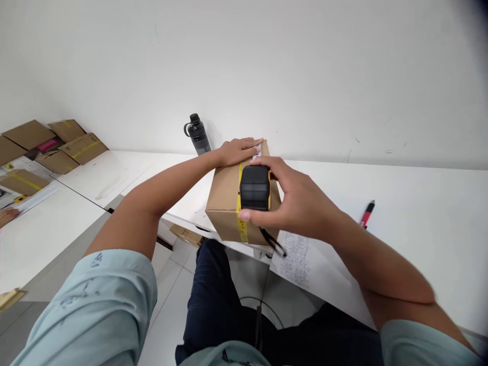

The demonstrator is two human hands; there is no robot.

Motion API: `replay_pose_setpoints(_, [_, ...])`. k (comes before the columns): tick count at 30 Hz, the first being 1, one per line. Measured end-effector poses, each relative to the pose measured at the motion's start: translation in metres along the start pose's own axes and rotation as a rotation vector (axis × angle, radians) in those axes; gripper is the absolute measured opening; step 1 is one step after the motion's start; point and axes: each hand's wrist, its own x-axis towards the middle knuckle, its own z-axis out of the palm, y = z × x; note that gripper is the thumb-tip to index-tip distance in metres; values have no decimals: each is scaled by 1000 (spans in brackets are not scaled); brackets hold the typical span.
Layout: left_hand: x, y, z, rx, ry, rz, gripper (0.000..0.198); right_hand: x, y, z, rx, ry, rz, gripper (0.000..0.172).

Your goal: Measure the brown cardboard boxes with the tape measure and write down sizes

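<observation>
A cardboard box with yellow tape on it stands at the front edge of the white table. My left hand lies on the far part of its top, fingers stretched over a white label. In my right hand is a black and yellow tape measure, gripped between thumb and fingers above the top of the box. A black strap hangs below that hand. Whether any blade is pulled out cannot be seen clearly.
Behind the box stands a dark bottle. A written sheet and a red and black pen lie to the right. Several cardboard boxes sit at the far left, near another person's hand. More boxes are below the table.
</observation>
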Motion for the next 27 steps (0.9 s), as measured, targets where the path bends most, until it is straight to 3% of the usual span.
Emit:
replay_pose_setpoints(5, [-5,8,-2,18,4,-30,74,-33,-26,-5,-76,-2,-276,85])
replay_pose_setpoints(8, [-5,9,-1,19,18,-19,75,-55,-41,-6,-130,-33,-362,93])
replay_pose_setpoints(12, [-3,8,-1,37,31,-32,77,-64,-48,-5,-165,-41,-327,90])
replay_pose_setpoints(17, [-5,9,-1,65,24,-41,78,-49,-38,-4,-144,-47,-304,83])
replay_pose_setpoints(21, [-6,11,-1,93,19,-72,77,-34,-33,-7,-63,-110,-230,75])
replay_pose_setpoints(27, [-10,12,-4,95,34,-26,74,-30,-32,-14,-22,-218,-156,75])
